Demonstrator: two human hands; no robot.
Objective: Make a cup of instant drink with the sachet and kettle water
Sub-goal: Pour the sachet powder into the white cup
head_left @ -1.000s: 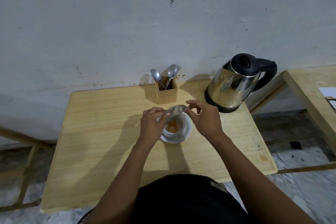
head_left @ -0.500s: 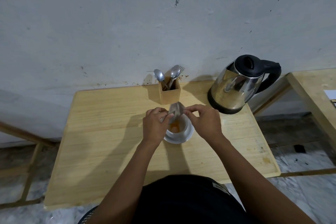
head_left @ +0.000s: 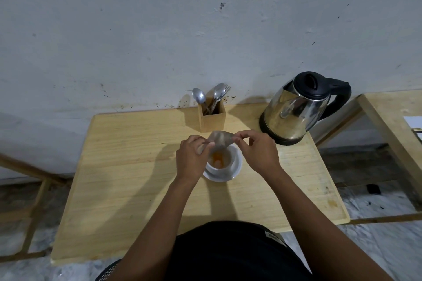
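A white cup (head_left: 225, 165) stands on a white saucer (head_left: 237, 170) in the middle of the wooden table (head_left: 127, 166). Orange powder (head_left: 218, 157) lies in the cup's bottom. Both hands hold a silvery sachet (head_left: 220, 139) tilted just above the cup: my left hand (head_left: 190, 158) pinches its left end, my right hand (head_left: 258, 150) pinches its right corner. A steel kettle (head_left: 294, 109) with a black lid and handle stands at the back right of the table, its handle pointing right.
A wooden holder (head_left: 211, 116) with spoons and a fork stands behind the cup, near the grey wall. A second wooden table (head_left: 392, 125) is on the right. The table's front edge is close to my body.
The sachet has been spread wider and flatter between my hands, above the cup. The camera has shifted slightly; cup and kettle have not moved.
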